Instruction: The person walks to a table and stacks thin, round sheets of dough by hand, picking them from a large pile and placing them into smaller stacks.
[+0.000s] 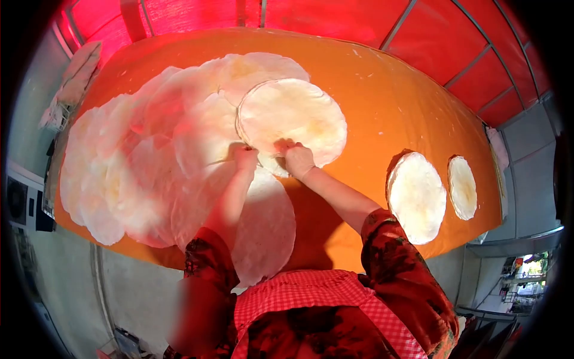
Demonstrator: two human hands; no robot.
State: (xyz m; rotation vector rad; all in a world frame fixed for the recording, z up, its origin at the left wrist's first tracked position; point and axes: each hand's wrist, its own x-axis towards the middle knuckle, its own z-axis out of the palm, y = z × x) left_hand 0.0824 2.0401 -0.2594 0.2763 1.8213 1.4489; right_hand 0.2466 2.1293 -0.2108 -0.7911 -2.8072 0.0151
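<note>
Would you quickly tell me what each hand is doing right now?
Left hand: closed on the round sheet's edge.
Right hand: closed on the same edge.

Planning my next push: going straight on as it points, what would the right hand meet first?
The right hand points onto the round, pale, thin dough sheet whose near edge it touches; beyond that lies orange tabletop, though depth is unclear.
</note>
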